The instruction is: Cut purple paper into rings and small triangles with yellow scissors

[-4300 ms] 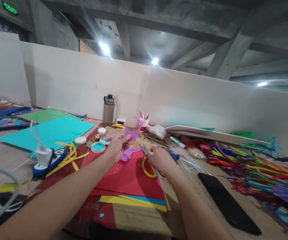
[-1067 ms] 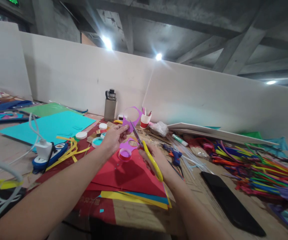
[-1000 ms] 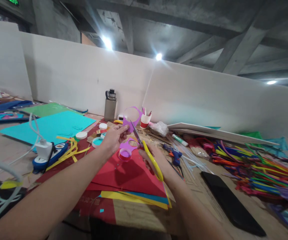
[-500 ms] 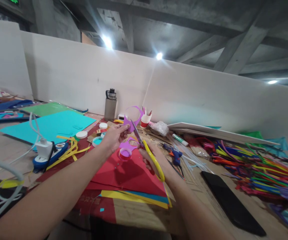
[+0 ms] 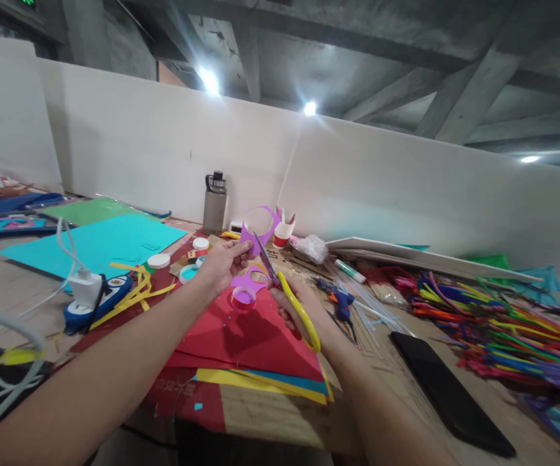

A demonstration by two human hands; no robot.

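Between thumb and fingers, my left hand pinches a purple paper piece with a round hole cut from it. My right hand grips yellow-handled scissors, whose blades point up and away, close to the purple paper's right side. Below the hands lies a stack of red paper, with yellow and blue sheets under it. On the red sheet stands a small red-rimmed round container, purple inside. Behind it is a second purple scrap with a hole.
A grey bottle and a paper cup stand by the white partition. Right of my hands lie a blue glue gun, a black phone and colourful pipe cleaners. Cyan paper and a power strip are left.
Almost nothing differs. The purple paper and the scissors keep nearly the same position, with both hands still holding them.
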